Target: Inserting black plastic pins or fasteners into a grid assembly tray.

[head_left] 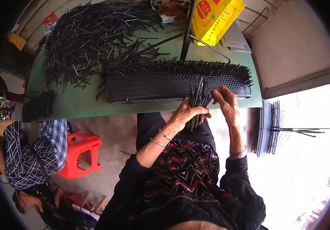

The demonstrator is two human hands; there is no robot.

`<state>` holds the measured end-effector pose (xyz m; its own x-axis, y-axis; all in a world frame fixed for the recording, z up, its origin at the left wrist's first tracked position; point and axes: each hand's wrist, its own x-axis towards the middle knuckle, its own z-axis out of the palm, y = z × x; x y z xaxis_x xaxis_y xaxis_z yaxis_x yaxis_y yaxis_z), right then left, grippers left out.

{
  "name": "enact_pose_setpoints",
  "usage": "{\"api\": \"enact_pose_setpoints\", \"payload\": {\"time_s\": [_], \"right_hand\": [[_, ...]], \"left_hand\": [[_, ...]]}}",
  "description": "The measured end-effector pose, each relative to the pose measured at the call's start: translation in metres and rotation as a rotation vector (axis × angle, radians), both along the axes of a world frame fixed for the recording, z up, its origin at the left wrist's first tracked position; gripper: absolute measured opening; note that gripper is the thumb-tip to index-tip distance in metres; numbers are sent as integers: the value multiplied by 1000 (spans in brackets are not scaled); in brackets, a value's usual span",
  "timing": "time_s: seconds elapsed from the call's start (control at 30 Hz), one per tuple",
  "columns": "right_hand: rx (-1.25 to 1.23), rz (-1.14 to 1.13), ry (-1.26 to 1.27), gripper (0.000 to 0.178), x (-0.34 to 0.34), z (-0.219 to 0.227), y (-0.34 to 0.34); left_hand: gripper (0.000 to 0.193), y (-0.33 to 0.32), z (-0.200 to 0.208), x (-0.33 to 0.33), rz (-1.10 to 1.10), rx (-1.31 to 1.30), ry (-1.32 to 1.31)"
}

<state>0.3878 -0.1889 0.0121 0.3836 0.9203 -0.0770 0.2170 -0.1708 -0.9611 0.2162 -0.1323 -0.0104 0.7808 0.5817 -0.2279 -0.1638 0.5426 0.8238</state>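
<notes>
My left hand grips a bundle of thin black rods that fans up over the near edge of a long black perforated tray. My right hand is beside the bundle, fingers pinching at the rods near the tray's right part. Many rods stand upright in the tray's holes along its far row. A large loose heap of the same black rods lies on the green table behind and left of the tray.
A yellow carton stands at the back by a black metal stand. A dark box sits at the table's left edge. A seated person in a patterned shirt and a red stool are at left. Stacked mesh trays lean at right.
</notes>
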Motion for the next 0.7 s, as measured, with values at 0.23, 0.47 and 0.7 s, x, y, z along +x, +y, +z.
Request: {"api": "enact_pose_setpoints", "payload": {"time_s": [0.23, 0.47, 0.7], "right_hand": [[184, -200, 139, 23, 13, -24, -6], [364, -485, -84, 19, 38, 1, 6], [431, -521, -322, 10, 53, -9, 34]], "left_hand": [[17, -2, -12, 22, 30, -134, 38], [17, -1, -19, 28, -18, -67, 81], [15, -7, -18, 34, -89, -38, 35]]}}
